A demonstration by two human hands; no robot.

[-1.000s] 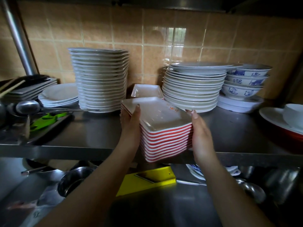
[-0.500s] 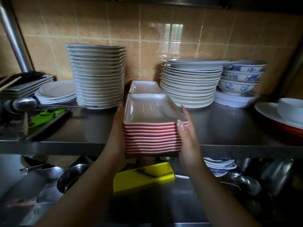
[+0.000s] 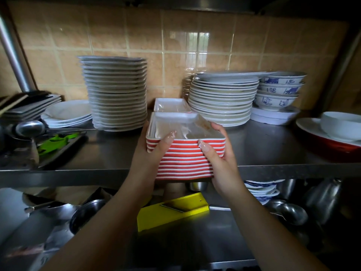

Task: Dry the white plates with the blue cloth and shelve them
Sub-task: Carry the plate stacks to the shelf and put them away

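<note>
Here both hands grip one stack of square dishes (image 3: 185, 153), white inside, red-striped on the sides. Left hand (image 3: 150, 153) wraps the left corner, thumb over the rim; right hand (image 3: 218, 159) clasps the right side, thumb on the front face. Stack sits at the front edge of the steel shelf (image 3: 273, 153), bottom overhanging, just in front of a lone square dish (image 3: 172, 105), between the tall plate pile (image 3: 117, 94) and the round plate pile (image 3: 224, 98). Best handling, I judge: keep it level, slide straight back, even pressure both sides, avoid nudging neighbours. No blue cloth in view
</note>
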